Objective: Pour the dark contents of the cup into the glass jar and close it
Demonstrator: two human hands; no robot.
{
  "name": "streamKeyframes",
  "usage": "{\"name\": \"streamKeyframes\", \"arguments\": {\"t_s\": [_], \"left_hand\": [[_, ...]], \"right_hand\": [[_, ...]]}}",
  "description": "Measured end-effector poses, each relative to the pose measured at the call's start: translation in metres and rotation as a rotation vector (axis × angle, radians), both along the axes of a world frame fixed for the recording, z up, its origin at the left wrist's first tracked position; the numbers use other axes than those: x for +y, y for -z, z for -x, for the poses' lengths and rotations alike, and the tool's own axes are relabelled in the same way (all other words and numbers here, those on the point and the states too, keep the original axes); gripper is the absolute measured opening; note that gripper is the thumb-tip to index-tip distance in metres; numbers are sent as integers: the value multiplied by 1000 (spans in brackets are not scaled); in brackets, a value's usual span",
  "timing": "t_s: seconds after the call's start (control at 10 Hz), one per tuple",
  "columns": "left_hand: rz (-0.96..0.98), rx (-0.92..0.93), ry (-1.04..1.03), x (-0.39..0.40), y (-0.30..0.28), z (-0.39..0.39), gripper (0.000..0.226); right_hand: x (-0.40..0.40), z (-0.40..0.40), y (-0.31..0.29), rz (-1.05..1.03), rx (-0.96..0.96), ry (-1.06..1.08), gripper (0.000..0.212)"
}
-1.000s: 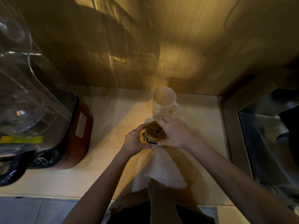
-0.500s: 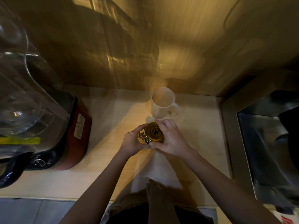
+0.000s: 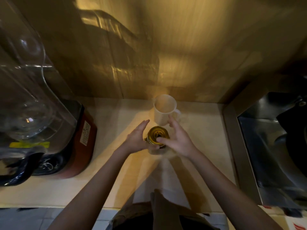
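The glass jar (image 3: 157, 135) stands upright on the counter with its gold lid on top; the glass body below the lid is mostly hidden. My left hand (image 3: 137, 138) is beside the jar on its left, palm facing it and fingers stretched out straight. On the jar's right, my right hand (image 3: 178, 140) has its fingers spread, and the thumb tip rests at the lid's edge. Just behind the jar stands the white cup (image 3: 163, 112) with a spout and a handle; its inside looks pale.
A blender (image 3: 41, 113) with a clear jug and a red base fills the left side of the counter (image 3: 108, 123). A metal sink (image 3: 272, 146) lies to the right. A white cloth (image 3: 163, 183) lies between the jar and the counter's front edge. The wall is close behind the cup.
Both hands were wrapped around the jar and its lid; now their fingers have opened and drawn apart from it. The jar stays in place.
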State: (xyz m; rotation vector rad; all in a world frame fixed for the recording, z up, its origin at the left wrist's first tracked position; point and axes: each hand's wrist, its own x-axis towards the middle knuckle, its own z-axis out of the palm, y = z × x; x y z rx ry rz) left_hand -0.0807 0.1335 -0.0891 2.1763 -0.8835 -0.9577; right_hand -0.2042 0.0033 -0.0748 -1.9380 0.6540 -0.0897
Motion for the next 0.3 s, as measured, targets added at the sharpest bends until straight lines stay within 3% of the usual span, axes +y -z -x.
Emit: {"name": "streamKeyframes", "arguments": {"t_s": [0.1, 0.2, 0.3], "left_hand": [[76, 82, -16, -6, -54, -15, 81], [205, 118, -13, -18, -115, -34, 55], [284, 27, -49, -29, -172, -42, 41]], "right_hand": [[-7, 2, -55, -345, -173, 166, 56], [-19, 4, -124, -484, -518, 216, 16], [-23, 28, -207, -543, -893, -9, 17]]}}
